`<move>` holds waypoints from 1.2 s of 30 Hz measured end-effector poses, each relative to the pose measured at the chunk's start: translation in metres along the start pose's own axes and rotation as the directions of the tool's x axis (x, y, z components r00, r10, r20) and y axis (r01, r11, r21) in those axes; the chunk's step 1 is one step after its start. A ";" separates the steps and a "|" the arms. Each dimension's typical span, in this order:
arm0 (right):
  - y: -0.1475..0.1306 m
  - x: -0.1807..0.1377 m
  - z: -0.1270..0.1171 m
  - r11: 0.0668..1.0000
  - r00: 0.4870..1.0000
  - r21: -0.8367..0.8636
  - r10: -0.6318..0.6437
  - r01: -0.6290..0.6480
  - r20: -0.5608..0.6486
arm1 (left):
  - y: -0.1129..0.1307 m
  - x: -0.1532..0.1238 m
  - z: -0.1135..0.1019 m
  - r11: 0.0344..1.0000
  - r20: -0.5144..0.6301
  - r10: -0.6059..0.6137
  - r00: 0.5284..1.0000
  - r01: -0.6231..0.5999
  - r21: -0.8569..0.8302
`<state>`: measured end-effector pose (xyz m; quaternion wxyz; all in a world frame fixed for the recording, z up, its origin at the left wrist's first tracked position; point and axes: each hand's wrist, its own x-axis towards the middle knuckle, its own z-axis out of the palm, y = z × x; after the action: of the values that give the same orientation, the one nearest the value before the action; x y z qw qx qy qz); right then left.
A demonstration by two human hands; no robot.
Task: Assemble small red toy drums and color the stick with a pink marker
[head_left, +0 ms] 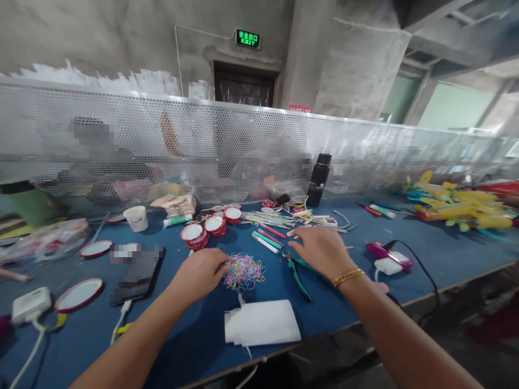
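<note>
Lying at the left grip's (201,273) fingertips (224,264) are rubber bands (245,272); whether pinched is unclear.

Here's smooth desk (182,346) (matt, mostly), rubbery bands (243,271), plastic-handled pliers (299,281), perforated metal screen (194,129), rough concrete wall (130,38)!

Workshop, bare concrete walls (133,32), lit exit sign (248,39), blue workbench (458,259), perforated metal divider (357,156), pliers (299,282) lying out
</note>
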<state>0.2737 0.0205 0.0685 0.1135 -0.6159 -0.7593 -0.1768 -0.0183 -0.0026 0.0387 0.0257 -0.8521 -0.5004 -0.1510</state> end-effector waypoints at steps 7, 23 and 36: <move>-0.033 0.080 0.030 0.984 0.957 0.075 -0.175 0.162 0.231 | 0.003 0.000 0.007 1.000 0.026 0.019 0.999 -0.019 -0.011; -0.025 0.175 0.111 0.999 0.960 0.043 0.011 -0.024 0.281 | 0.016 -0.012 -0.004 0.989 0.079 0.148 0.986 -0.147 -0.015; -0.041 0.132 0.071 0.968 0.951 0.135 -0.234 0.210 0.201 | 0.016 -0.008 -0.004 0.998 0.129 0.041 0.991 -0.048 0.049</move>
<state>0.2083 0.1599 0.0495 0.0446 -0.5348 -0.8402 -0.0780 -0.0088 -0.0181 0.0417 0.0191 -0.8701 -0.4856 -0.0821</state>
